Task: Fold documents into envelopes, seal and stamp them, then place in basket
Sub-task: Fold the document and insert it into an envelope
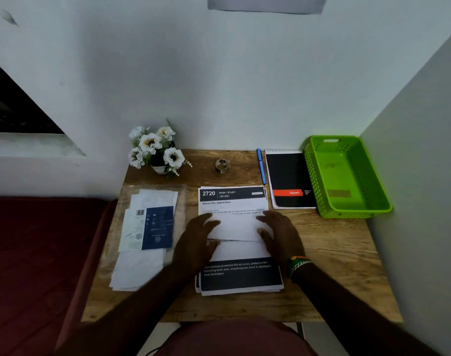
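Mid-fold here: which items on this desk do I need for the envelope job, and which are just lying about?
For the job:
- folded sheet under both hands, left, right
- document stack
- envelopes
- tape roll
- green basket

Lying about:
- flower pot
- blue pen
- black notebook

"2720 DESK / STUDY", "Book Film Application" on the top document.
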`<act>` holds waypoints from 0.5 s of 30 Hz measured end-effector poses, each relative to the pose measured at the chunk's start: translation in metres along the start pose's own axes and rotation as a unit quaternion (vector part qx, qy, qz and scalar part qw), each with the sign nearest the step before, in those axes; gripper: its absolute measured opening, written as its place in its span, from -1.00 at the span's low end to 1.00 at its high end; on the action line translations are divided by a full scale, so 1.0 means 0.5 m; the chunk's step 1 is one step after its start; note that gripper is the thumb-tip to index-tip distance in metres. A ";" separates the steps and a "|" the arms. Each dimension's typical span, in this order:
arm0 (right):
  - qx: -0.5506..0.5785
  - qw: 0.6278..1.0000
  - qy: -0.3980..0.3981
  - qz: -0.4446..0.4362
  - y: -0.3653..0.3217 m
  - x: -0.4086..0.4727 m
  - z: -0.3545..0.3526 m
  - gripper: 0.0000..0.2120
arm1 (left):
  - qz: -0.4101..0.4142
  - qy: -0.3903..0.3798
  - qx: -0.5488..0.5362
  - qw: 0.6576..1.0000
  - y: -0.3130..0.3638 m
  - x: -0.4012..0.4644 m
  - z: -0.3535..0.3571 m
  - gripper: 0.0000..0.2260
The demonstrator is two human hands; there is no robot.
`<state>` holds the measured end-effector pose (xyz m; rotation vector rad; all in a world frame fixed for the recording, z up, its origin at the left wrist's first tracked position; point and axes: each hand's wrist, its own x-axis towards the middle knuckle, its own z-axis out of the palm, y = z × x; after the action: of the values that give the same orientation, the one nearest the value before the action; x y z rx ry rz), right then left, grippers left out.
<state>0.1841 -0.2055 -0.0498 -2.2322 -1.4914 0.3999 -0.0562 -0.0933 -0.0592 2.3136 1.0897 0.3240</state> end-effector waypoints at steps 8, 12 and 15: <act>-0.108 0.990 -0.037 -0.081 0.021 -0.010 0.050 -0.63 | -0.017 -0.059 0.050 0.997 -0.005 -0.018 0.033 -0.60; -0.115 0.989 -0.027 -0.088 0.021 -0.010 0.047 -0.64 | -0.008 -0.058 0.046 0.997 -0.007 -0.019 0.035 -0.59; -0.109 0.990 -0.021 -0.089 0.016 -0.012 0.044 -0.65 | 0.015 -0.065 0.024 0.998 -0.010 -0.029 0.019 -0.53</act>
<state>0.1783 -0.2097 -0.0728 -2.2380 -1.8169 0.2393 -0.0648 -0.1055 -0.0695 2.3587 1.0103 0.1589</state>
